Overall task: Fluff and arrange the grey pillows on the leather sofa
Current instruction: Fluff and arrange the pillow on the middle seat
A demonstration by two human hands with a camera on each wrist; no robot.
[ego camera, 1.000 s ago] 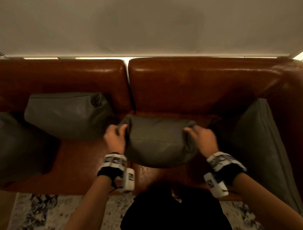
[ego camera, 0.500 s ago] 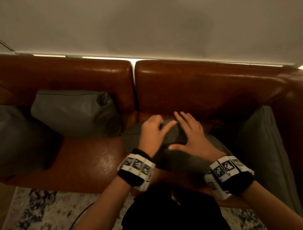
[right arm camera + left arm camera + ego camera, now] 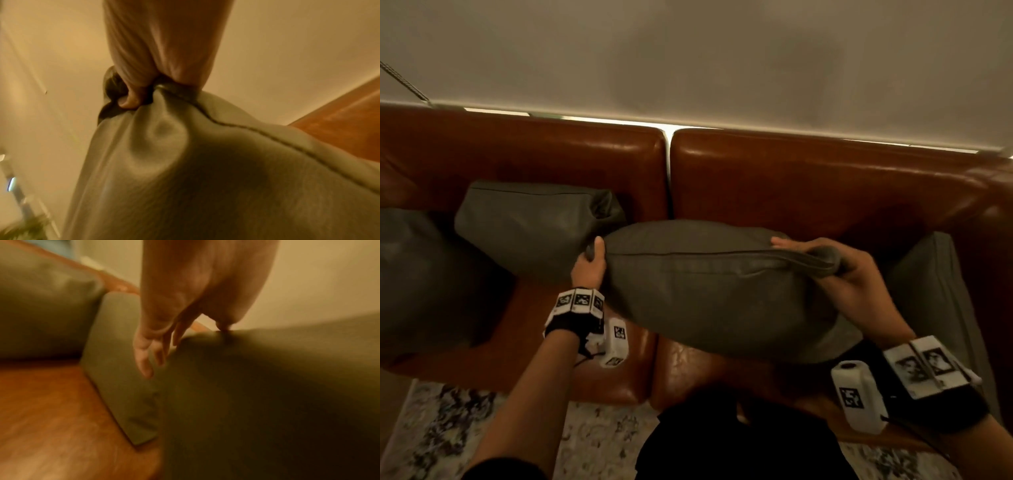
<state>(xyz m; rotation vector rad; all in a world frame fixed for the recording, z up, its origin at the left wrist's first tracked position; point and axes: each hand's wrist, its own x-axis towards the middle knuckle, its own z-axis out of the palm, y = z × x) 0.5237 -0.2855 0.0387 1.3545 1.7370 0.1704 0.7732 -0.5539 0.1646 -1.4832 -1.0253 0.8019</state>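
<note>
The middle grey pillow (image 3: pixel 705 287) is held up off the brown leather sofa (image 3: pixel 791 178), long seam facing me. My left hand (image 3: pixel 589 263) grips its left corner, thumb on top and fingers down the far side (image 3: pixel 144 360). My right hand (image 3: pixel 849 274) clutches the bunched right corner; the right wrist view shows the thumb (image 3: pixel 129 100) dug into the gathered fabric of the pillow (image 3: pixel 205 178). The left wrist view is blurred, with the pillow (image 3: pixel 267 386) filling its right half.
A second grey pillow (image 3: pixel 534 219) leans on the left back cushion, a third (image 3: pixel 421 281) sits at the far left, and another (image 3: pixel 935 291) stands against the right arm. A patterned rug (image 3: pixel 448 428) lies below the sofa's front edge.
Half a second ago both hands lay flat on top of the middle pillow on the seat. They have moved out to its two corners, taken hold and lifted it.
</note>
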